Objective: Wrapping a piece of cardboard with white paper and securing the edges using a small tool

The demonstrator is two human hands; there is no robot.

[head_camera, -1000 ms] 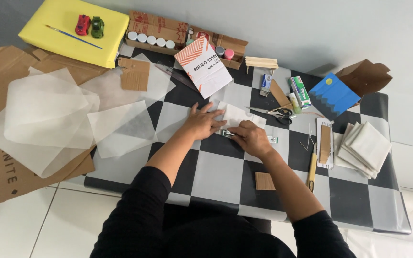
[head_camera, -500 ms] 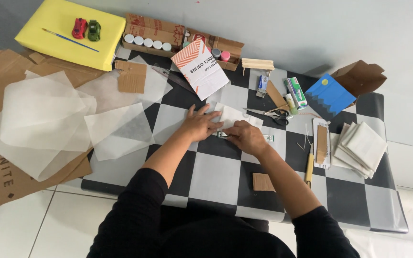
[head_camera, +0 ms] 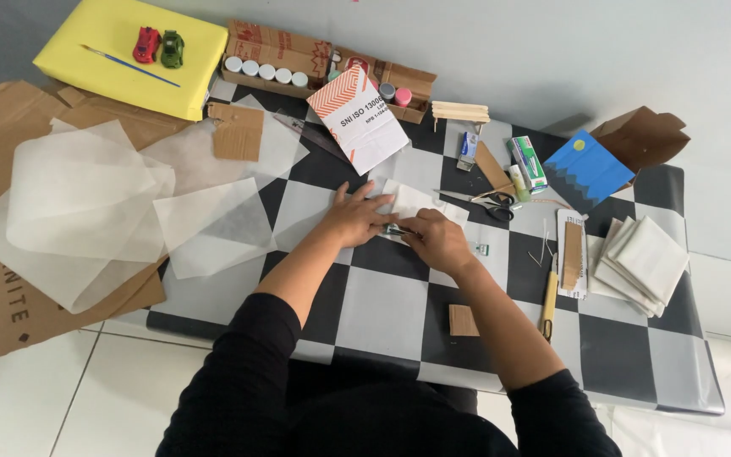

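Well, both hands meet on a folded white paper [head_camera: 412, 203] at the middle of the checkered table [head_camera: 382, 305]. Left of the grip lie big tissue sheets [head_camera: 86, 203] over brown cardboard [head_camera: 2, 296]. Beyond the hands sit a yellow board [head_camera: 120, 63], a carton of paint pots [head_camera: 268, 72] and a white booklet [head_camera: 361, 118]. Right of them: paper stack [head_camera: 640, 262], blue card [head_camera: 585, 169], scissors [head_camera: 488, 201]. The left hand [head_camera: 355, 218] presses flat on the paper, fingers spread; the right hand [head_camera: 435, 239] pinches its near edge, closed.
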